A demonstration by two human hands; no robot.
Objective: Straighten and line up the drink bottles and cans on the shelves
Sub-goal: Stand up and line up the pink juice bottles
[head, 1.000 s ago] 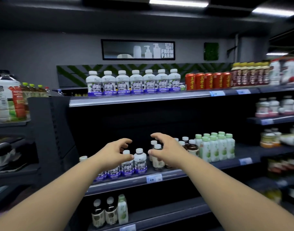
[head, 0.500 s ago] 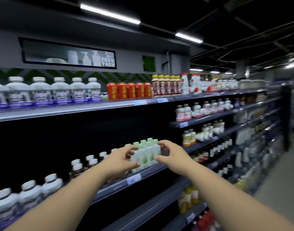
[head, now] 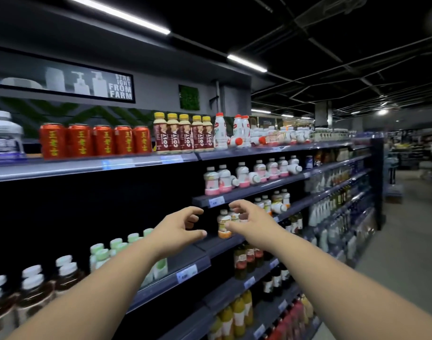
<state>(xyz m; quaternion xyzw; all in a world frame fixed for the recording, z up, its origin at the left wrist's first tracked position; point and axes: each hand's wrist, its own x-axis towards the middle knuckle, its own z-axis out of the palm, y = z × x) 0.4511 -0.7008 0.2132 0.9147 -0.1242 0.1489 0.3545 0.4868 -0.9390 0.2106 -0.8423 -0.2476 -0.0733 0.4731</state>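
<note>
My left hand (head: 178,229) and my right hand (head: 253,220) are stretched out in front of the shelves, both with fingers curled apart and holding nothing. Between them stands an orange-based bottle (head: 224,224) on a middle shelf; neither hand touches it. Above it, pink-and-white bottles (head: 249,175) fill a shelf, some lying on their sides. On the top shelf stand red cans (head: 94,141) and yellow-capped bottles (head: 183,133) in rows, with toppled red-capped white bottles (head: 239,136) to their right. Green-capped bottles (head: 116,249) sit partly behind my left forearm.
Brown white-capped bottles (head: 33,290) stand at lower left. Dark and yellow bottles (head: 239,312) fill the lower shelves. The shelving runs away to the right, ending at a dark upright (head: 376,182). A grey aisle floor (head: 406,241) lies to the right.
The view has swung right along the shelves. Both hands have moved from the purple-labelled and green-capped bottles to the orange-based bottle section, still empty.
</note>
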